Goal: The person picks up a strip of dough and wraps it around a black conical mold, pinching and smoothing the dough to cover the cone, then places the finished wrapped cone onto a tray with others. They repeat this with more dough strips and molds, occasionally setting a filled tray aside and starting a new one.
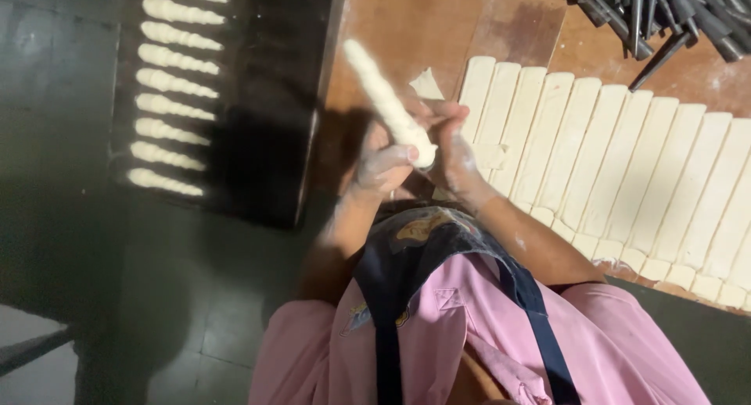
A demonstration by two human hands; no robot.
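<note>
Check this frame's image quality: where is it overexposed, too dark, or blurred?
Head view: dough spirals on the dark tray are blown out to glowing white; the floor at left is murky; both hands and the dough-wrapped rod are slightly motion-blurred; the dough strips are evenly lit.

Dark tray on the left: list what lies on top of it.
On the dark tray, a column of dough-wrapped sticks lies side by side along its left part. The right part looks bare but is in shadow, so anything small there cannot be made out.
</note>
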